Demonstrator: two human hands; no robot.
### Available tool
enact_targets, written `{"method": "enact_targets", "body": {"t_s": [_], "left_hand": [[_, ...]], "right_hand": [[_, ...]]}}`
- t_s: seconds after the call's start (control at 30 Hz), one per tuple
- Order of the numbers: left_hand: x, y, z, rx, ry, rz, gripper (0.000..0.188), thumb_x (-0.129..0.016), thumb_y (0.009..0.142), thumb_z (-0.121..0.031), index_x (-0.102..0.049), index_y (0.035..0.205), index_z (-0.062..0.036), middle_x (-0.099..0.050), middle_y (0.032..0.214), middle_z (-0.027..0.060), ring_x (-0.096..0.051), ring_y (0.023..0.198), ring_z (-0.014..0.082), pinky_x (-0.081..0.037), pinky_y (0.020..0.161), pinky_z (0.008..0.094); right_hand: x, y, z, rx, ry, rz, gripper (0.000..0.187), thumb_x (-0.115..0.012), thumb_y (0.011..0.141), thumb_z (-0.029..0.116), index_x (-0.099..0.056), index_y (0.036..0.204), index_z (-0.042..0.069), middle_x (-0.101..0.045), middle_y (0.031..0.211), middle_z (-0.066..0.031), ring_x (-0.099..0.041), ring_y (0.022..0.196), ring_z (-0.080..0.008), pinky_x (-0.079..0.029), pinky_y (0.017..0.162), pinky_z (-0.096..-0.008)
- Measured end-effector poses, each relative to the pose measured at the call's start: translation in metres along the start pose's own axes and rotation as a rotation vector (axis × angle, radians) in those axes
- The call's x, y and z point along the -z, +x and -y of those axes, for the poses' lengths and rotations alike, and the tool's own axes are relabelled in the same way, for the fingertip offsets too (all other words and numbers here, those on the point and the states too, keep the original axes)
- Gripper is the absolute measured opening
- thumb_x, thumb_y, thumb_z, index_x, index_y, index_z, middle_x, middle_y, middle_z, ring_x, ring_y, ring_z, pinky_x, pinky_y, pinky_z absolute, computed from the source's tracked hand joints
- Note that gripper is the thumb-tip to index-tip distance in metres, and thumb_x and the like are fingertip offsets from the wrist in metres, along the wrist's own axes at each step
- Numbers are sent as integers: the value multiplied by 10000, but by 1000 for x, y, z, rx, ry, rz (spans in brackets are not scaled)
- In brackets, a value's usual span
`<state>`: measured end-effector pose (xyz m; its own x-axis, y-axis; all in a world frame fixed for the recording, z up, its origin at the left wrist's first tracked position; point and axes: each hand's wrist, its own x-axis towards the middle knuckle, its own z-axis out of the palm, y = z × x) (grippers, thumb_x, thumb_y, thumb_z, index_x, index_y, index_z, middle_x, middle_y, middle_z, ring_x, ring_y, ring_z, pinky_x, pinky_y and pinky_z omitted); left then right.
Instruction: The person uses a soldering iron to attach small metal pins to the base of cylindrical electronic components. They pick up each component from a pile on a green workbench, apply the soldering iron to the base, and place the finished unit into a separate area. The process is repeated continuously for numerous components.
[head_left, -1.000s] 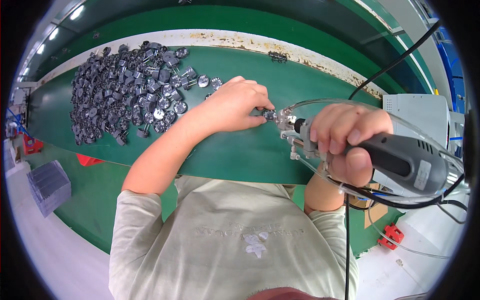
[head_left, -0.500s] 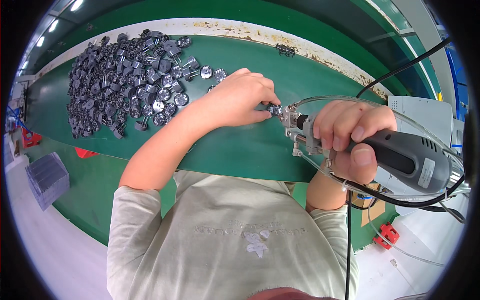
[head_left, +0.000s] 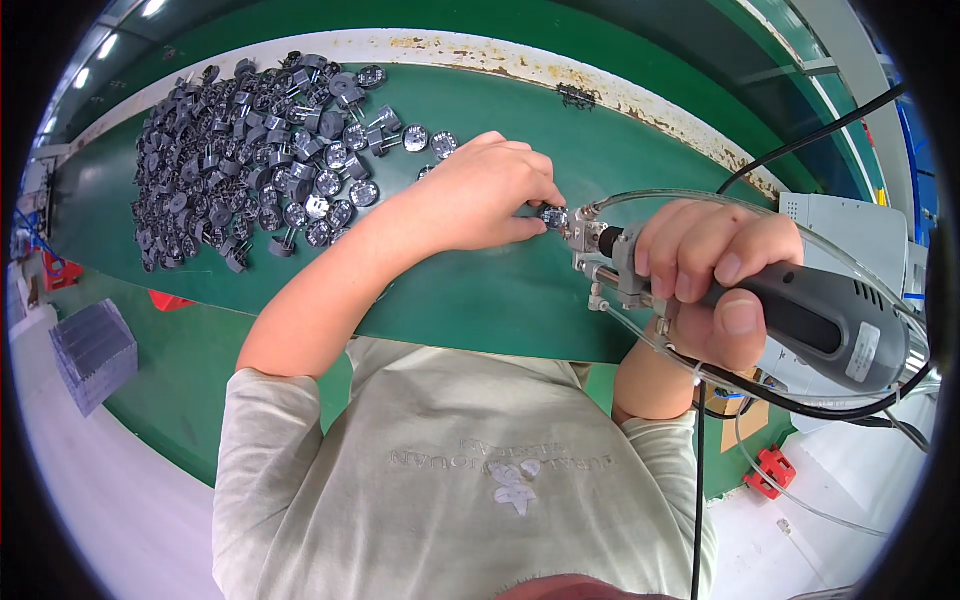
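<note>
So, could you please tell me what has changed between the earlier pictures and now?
Little beyond a slight shift of the view: the pile of dark parts now sits a bit higher in the picture. Nothing was visibly taken up or let go. The left hand still pinches a small round part, and the right hand still grips the grey handheld tool.

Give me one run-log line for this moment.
left hand: pinching round part; right hand: gripping grey tool, metal head at part; part pile: green table, left side
</note>
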<state>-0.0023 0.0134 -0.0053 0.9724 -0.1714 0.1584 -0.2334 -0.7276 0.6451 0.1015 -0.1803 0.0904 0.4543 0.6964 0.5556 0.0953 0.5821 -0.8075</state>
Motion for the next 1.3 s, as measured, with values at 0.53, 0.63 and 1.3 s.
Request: {"method": "enact_targets", "body": {"t_s": [0.53,0.63,1.3], "left_hand": [[-1,0,1,-1,-5,-15,262,-797,813,-187,-787,1065,-118,-694,933,16,-651,965,231,-458,931,383],[-1,0,1,-1,-5,-15,263,-797,811,-186,-787,1065,-119,-691,925,15,-651,964,231,-457,930,383],[15,1,-5,-169,-85,-89,152,-782,800,-163,-722,926,-105,-615,995,10,-592,971,228,-448,912,384]], "right_hand": [[-3,1,-1,0,9,-23,341,-822,879,203,-528,965,52,-576,685,-67,-553,553,-189,-498,548,-354],[-4,1,-3,8,1,-30,341,-821,880,202,-528,964,50,-579,684,-69,-551,548,-188,-497,545,-350],[6,3,20,140,-30,73,291,-672,920,341,-542,1019,100,-557,721,-8,-569,550,-143,-486,528,-322]]}}
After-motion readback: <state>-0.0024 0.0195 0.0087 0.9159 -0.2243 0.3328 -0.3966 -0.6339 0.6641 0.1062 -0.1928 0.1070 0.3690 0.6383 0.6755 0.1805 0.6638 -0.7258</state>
